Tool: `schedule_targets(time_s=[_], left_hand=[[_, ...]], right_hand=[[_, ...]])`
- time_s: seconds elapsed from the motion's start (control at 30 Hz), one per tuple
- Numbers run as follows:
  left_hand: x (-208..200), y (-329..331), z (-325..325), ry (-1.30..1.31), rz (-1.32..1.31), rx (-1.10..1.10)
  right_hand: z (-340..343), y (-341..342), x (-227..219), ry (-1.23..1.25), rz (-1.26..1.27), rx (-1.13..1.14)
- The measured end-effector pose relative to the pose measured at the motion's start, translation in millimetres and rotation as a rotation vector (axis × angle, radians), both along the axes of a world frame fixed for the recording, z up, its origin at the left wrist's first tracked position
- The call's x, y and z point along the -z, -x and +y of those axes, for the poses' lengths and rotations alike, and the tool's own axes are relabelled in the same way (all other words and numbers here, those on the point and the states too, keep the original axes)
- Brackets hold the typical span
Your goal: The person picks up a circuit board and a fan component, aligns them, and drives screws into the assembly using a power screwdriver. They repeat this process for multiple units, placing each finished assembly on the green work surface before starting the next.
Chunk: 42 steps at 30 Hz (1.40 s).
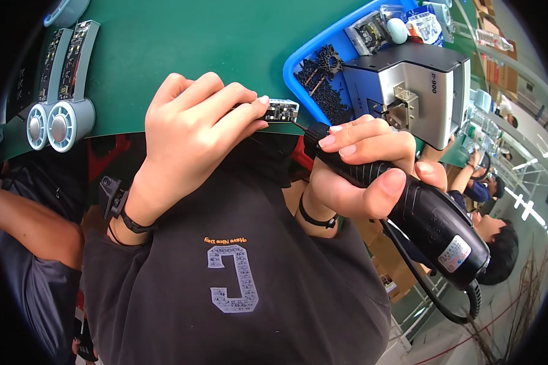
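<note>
My left hand [204, 131] grips a small light-blue housing with a circuit board [282, 112] in it. Its fingers cover most of the piece, so only the end shows. In my right hand [371, 161] is a black electric screwdriver [435, 225], tilted, with its cable curving away from the rear. The thin bit points at the exposed end of the housing; whether it touches a screw is too small to tell. Both hands are over the near edge of the green table [195, 42].
Right of the hands, a blue bin [295, 61] holds many black screws [329, 91] and small packets. A grey-and-black boxy machine [408, 85] stands beside it. Two light-blue curved parts with circuit boards and round ends [70, 125] lie at left. Other people [36, 225] sit nearby.
</note>
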<state>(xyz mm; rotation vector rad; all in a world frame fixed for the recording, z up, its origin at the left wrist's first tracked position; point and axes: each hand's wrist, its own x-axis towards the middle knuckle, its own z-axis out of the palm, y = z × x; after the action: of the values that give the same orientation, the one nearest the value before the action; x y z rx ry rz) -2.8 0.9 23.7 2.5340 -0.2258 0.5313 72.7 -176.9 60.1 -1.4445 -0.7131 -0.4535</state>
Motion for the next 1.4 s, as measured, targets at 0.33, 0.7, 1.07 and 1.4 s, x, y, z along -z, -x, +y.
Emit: schedule_targets(time_s=[0.33,0.7,1.07,1.4], left_hand=[[-1.6,-1.0,-0.1,-0.004,0.007,0.004],[-13.0,-1.2,-2.4,-0.067,0.010,0.016],[-7.4,-8.0,-8.2,-0.077,-0.018,0.107],[2.4,3.1,-5.7,0.018,-0.071,-0.026]], right_hand=[[-3.7,3.2,6.5,-0.138,0.074,-0.053],[-3.2,8.6,3.6,-0.098,-0.053,0.122],[-56.4,-68.4,-45.5,-0.196,-0.193,0.445],[-55.5,-79.3,-40.2,-0.082,-0.185,0.308]])
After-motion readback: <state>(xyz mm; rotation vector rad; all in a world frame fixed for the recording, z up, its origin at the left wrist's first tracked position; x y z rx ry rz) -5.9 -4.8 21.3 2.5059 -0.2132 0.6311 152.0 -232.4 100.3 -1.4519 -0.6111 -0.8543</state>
